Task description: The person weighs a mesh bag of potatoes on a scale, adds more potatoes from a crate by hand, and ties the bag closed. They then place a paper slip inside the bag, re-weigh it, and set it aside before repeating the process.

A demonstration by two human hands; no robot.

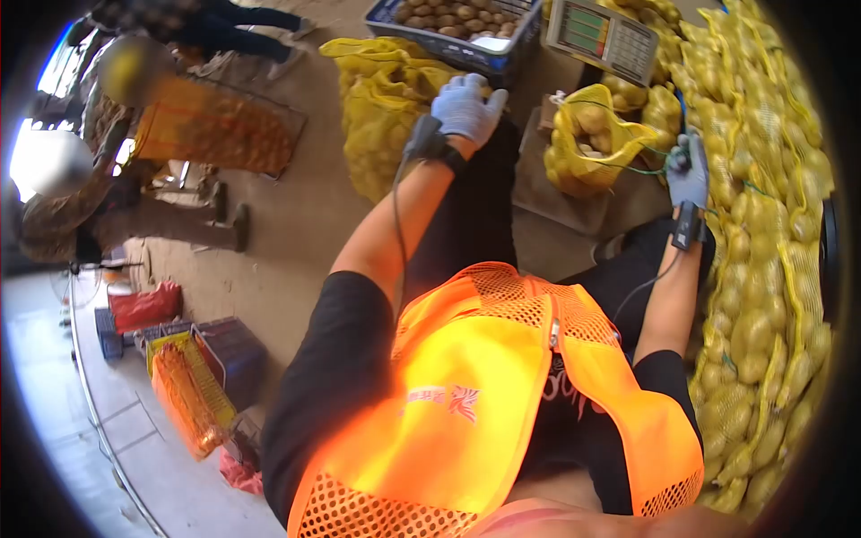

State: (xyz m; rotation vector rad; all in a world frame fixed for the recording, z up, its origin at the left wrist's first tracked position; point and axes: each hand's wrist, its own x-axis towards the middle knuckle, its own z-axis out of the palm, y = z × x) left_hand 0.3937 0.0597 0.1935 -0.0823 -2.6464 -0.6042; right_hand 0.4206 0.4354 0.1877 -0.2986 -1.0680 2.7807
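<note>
My right hand (689,176), in a pale glove, is closed on green cords (674,160), part of them covered by the fingers. One strand runs left to a yellow mesh bag (574,170). That bag stands upright with its mouth open and potatoes (590,125) inside, on a low platform (560,202). Over my dark-clad knee, my left hand (468,109) is gloved too, fingers spread and holding nothing. Beside it is a larger yellow mesh sack (372,117), and just beyond lies a blue crate (502,61) of potatoes.
A scale display with keypad (603,38) stands behind the open bag. Filled yellow mesh sacks (753,269) are stacked along my right. At the left, people stand near an orange mesh sack (215,125). Crates (229,359) with orange netting sit lower left.
</note>
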